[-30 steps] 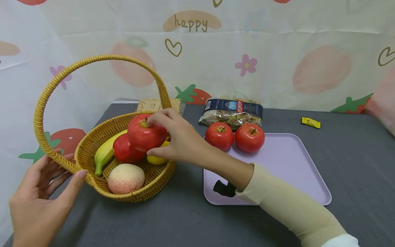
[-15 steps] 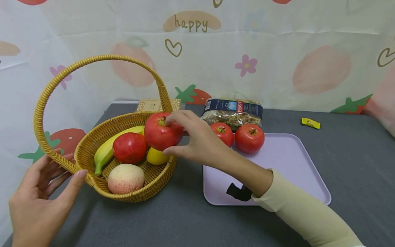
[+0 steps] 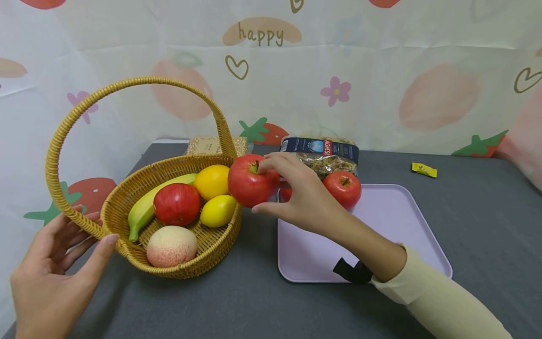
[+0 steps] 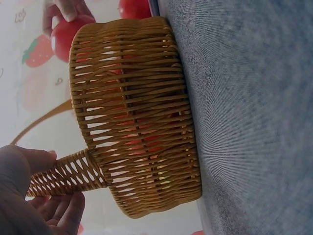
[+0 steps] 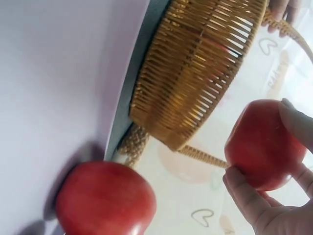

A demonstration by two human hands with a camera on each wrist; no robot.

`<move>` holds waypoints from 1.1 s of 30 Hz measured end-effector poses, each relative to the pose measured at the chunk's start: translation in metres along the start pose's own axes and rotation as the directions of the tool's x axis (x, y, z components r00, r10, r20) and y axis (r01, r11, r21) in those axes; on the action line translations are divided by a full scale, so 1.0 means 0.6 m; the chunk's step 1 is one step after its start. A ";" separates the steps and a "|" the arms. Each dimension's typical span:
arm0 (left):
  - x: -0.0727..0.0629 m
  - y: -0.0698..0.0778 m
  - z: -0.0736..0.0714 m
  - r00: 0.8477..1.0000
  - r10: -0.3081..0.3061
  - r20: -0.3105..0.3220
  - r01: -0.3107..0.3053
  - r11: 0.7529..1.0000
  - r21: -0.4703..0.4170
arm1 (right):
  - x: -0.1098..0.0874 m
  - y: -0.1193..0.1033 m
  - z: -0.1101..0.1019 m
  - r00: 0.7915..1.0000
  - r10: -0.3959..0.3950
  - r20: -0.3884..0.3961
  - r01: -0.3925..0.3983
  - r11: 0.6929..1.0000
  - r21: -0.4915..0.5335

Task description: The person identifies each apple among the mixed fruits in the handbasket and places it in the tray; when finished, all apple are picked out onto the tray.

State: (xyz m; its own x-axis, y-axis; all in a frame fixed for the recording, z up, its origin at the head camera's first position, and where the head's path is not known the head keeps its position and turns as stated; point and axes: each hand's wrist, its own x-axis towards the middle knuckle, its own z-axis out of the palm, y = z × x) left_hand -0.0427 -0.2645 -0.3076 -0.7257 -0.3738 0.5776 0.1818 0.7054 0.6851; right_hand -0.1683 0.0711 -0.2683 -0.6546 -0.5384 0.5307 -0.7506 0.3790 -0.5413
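Observation:
In the head view my right hand (image 3: 302,195) grips a red apple (image 3: 252,181) by its top and side, in the air just right of the basket's rim. The right wrist view shows thumb and fingers around that apple (image 5: 264,144). My left hand (image 3: 59,273) holds the base of the handle of a yellow wicker basket (image 3: 211,252); in the left wrist view the thumb and fingers lie on either side of the handle (image 4: 68,174). Inside the basket are a banana (image 3: 146,207), another red apple (image 3: 177,204), an orange (image 3: 211,182), a lemon (image 3: 218,211) and a peach (image 3: 171,246).
A lilac tray (image 3: 398,226) lies right of the basket. On its back left corner sits a red apple (image 3: 343,189); another is mostly hidden by my right hand. Behind are a pasta bag (image 3: 326,155), a pack of grains (image 3: 203,145) and a yellow-wrapped candy (image 3: 424,170).
My right hand has carried the red apple from above the basket rightward past its rim, uncovering the orange and lemon. The left hand has stayed at the handle.

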 end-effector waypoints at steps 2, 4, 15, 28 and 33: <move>0.000 0.000 0.000 1.000 -0.008 0.000 0.008 1.000 0.001 | -0.007 0.003 -0.006 1.000 0.010 -0.005 -0.010 1.000 0.008; 0.000 0.000 0.001 1.000 -0.016 0.000 0.016 1.000 0.006 | -0.014 0.007 -0.011 1.000 0.020 -0.012 -0.020 1.000 0.013; -0.001 0.002 0.001 0.999 -0.037 0.007 0.037 0.999 0.031 | -0.045 0.020 -0.039 0.995 0.093 -0.037 -0.091 0.994 0.053; 0.000 0.002 0.000 1.000 -0.014 -0.002 0.014 1.000 0.009 | -0.089 0.054 -0.087 0.979 0.189 -0.079 -0.192 0.981 -0.034; 0.000 0.001 0.001 1.000 -0.020 -0.002 0.020 1.000 0.015 | -0.104 0.067 -0.107 0.967 0.233 -0.106 -0.242 0.967 -0.082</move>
State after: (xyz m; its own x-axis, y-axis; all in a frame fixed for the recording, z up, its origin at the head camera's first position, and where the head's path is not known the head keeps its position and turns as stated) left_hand -0.0429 -0.2635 -0.3072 -0.7278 -0.3891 0.5647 0.1573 0.7067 0.6898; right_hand -0.1638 0.1680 -0.2815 -0.8170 -0.3522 0.4565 -0.5749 0.5584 -0.5980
